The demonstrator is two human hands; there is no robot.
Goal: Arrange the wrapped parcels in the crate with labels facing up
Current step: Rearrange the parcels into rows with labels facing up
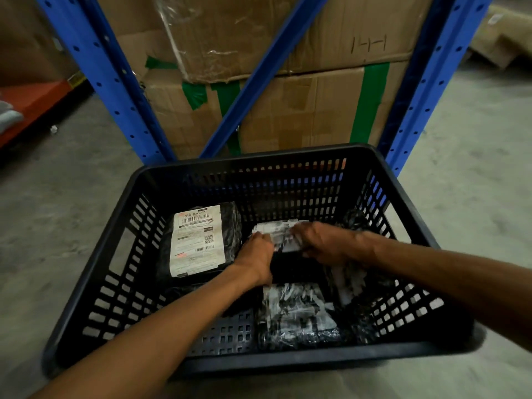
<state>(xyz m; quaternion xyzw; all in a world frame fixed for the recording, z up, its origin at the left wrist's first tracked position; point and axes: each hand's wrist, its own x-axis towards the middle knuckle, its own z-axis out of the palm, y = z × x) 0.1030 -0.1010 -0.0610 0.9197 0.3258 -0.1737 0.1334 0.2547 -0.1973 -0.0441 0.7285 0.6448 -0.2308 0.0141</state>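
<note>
A black slotted plastic crate (288, 155) stands on the floor in front of me. At its back left lies a black wrapped parcel (198, 243) with its white label facing up. Both my hands are down inside the crate on a middle parcel (280, 236) whose white label shows between them. My left hand (256, 257) grips its left edge and my right hand (325, 243) grips its right edge. Closer to me lies a third black parcel (296, 315) in shiny clear wrap. More black wrap (355, 220) sits against the right wall.
Blue steel rack uprights (115, 90) and a diagonal brace rise right behind the crate, with stacked cardboard boxes (302, 110) taped in green. An orange shelf (34, 102) is at the left. Grey concrete floor (475, 168) surrounds the crate.
</note>
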